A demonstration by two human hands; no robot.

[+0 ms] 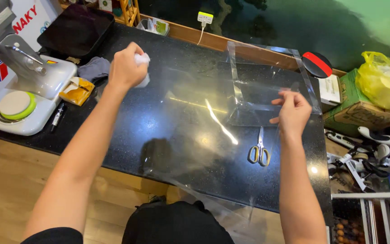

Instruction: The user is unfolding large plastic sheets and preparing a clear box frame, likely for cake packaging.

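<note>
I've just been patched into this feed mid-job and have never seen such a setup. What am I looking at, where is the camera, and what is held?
There is one view, from a camera worn on a person's head, looking down at their two bare hands over a black countertop. A clear plastic sheet lies spread across it, with scissors on top. The left hand grips a small white wad at the sheet's far corner. The right hand pinches the sheet's upturned right edge. A white machine sits far left.
</note>
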